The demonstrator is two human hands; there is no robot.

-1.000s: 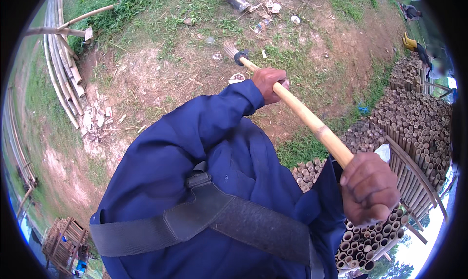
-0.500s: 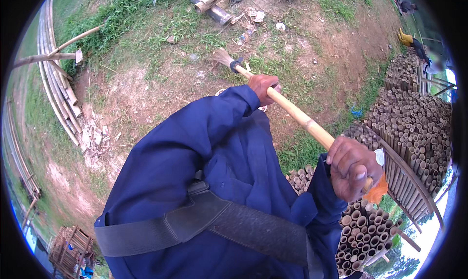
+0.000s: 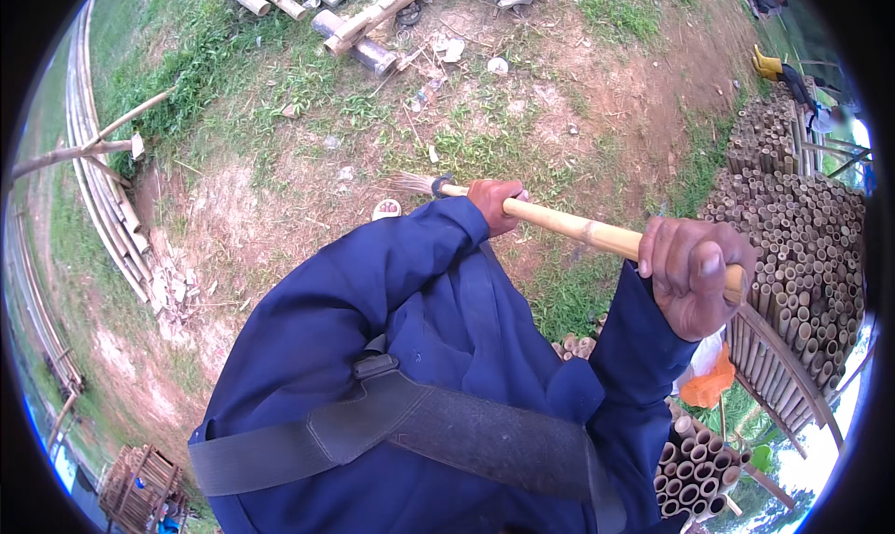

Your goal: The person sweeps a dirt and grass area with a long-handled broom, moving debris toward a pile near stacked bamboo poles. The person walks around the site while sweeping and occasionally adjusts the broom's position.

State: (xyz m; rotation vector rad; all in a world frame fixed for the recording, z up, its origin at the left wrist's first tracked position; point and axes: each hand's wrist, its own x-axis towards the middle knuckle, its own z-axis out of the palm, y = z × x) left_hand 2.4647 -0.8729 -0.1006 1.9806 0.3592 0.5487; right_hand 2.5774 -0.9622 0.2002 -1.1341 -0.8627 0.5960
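A broom (image 3: 578,226) with a pale bamboo handle and a short bundle of stiff bristles runs across in front of me. My left hand (image 3: 494,206) is closed round the handle close to the dark binding above the bristles. Near the other end, my right hand (image 3: 697,275) grips the handle, whose cut tip sticks out past the fingers. The bristles (image 3: 410,181) point left over bare soil and thin grass; whether they touch the ground I cannot tell. Part of my sandalled foot (image 3: 387,209) shows beside my left sleeve.
Stacked bamboo poles (image 3: 792,235) fill the right side, with another bundle (image 3: 695,469) below. Long poles (image 3: 103,170) lie along the left. Thick bamboo pieces (image 3: 382,16) and scraps lie ahead. An orange-and-white bag (image 3: 710,380) is by my right arm. A person in yellow boots (image 3: 766,65) is far right.
The broom has turned to lie more level across the view. Its bristle end has come nearer to me, while my right hand has risen with the handle's end. Both hands keep their grip.
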